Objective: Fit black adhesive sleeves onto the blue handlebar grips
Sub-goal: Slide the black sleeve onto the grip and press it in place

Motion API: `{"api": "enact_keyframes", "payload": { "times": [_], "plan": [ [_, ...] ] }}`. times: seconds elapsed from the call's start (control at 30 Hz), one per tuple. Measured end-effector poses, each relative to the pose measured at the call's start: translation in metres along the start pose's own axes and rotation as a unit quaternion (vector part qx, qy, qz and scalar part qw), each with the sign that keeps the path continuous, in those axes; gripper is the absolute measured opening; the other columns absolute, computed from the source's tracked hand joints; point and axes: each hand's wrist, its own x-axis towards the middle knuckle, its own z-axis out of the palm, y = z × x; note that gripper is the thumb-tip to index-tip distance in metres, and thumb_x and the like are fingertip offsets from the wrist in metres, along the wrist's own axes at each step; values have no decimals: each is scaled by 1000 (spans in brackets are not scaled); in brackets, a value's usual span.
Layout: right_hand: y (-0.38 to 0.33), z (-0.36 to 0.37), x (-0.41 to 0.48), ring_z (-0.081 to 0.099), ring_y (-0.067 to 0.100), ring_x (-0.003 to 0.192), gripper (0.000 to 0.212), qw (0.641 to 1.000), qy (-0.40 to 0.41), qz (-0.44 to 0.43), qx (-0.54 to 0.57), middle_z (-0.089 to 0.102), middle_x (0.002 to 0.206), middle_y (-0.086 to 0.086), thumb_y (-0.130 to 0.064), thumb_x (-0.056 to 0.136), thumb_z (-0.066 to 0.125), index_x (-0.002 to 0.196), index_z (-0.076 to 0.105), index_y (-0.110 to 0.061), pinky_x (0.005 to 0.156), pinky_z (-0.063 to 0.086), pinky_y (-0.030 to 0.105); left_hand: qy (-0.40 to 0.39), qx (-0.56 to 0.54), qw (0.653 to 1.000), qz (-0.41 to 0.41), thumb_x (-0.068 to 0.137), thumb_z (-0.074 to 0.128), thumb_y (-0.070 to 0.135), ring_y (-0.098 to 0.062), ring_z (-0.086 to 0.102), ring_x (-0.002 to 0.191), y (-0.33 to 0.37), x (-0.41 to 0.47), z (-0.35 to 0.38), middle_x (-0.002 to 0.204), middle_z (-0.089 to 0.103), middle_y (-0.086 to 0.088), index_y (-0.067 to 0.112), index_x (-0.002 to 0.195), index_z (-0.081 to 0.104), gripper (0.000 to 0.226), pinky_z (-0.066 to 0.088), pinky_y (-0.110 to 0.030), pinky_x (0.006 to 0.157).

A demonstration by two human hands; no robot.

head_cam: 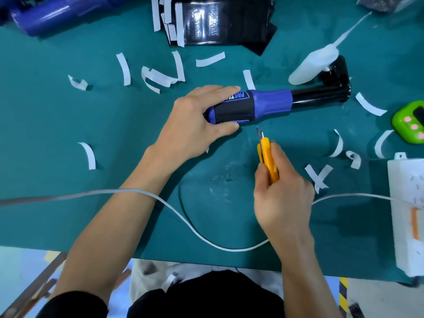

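A blue handlebar grip [270,103] lies across the green mat on a black holder rod [321,95]. A black adhesive sleeve [234,109] wraps its left part. My left hand [197,125] grips the grip's left end, fingers over the top and thumb underneath. My right hand [282,193] holds a yellow utility knife [267,154] just below the grip, its blade tip pointing up at the grip without touching it. A stack of black sleeves [213,21] with white backing strips lies at the top centre. More blue grips [46,17] lie at the top left.
Several peeled white backing strips [124,68] litter the mat. A white squeeze bottle [314,65] leans on the black holder. A green timer [410,125] and a white power strip [408,214] sit at the right. A white cable [183,221] crosses the mat under my arms.
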Motion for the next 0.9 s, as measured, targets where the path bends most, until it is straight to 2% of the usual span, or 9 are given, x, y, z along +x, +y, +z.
{"api": "enact_keyframes", "payload": {
  "times": [0.13,0.3,0.37,0.43,0.5,0.6,0.7,0.8,0.9],
  "plan": [
    [8,-10,8,59,41,62,41,997,71,11,1,70,74,15,-20,99,64,140,63,-21,66,40,38,1,-20,1000,-10,76,91,20,-7,62,119,3,-2,0,126,66,13,23,136,69,65,40,-13,107],
    [28,-29,27,50,33,63,35,986,77,22,-150,68,84,12,-30,95,72,128,67,-24,65,34,37,2,-16,1000,-6,76,89,26,-7,61,119,1,-2,1,127,67,12,26,137,69,64,42,-17,107],
    [35,-36,37,58,40,78,37,981,52,23,-185,67,94,14,-33,93,75,126,68,-19,70,36,40,3,-16,1000,-1,77,88,28,-8,61,117,1,-2,2,128,68,8,25,137,68,63,42,-16,106],
    [35,-40,44,58,43,102,47,979,52,9,-197,69,115,15,-30,91,77,134,66,-15,86,37,48,6,-15,1000,4,78,87,28,-8,61,116,1,-3,3,128,67,8,24,137,68,63,43,-17,105],
    [26,-44,48,52,40,115,54,982,77,-34,-169,66,133,10,-27,89,78,139,63,-14,98,33,48,4,-17,1000,8,80,86,28,-8,60,116,0,-3,3,127,64,11,24,138,67,61,44,-19,104],
    [3,-42,60,51,32,121,54,975,98,-167,-105,65,135,4,-28,85,73,137,64,-15,102,35,43,3,-12,1000,23,84,83,30,-9,60,116,-1,-3,3,129,62,9,23,139,66,58,46,-23,104],
    [-17,-26,88,53,32,131,58,961,23,-270,-49,64,139,6,-20,81,77,137,64,-8,114,34,46,-10,1,999,50,90,80,30,-10,58,121,-3,-1,1,133,58,7,19,142,63,56,43,-22,107],
    [-22,-8,108,56,25,129,62,959,-83,-272,-3,65,135,1,-19,81,82,139,63,-12,123,24,45,-18,11,998,61,92,78,24,-5,53,126,-3,1,-1,137,54,8,17,144,60,55,38,-19,109],
    [-15,1,110,51,15,113,59,962,-58,-267,34,68,123,-2,-25,82,82,137,62,-16,115,29,35,-18,9,998,64,94,77,19,-3,48,134,-3,1,-2,145,50,5,14,145,58,54,35,-19,114]
  ]
}}
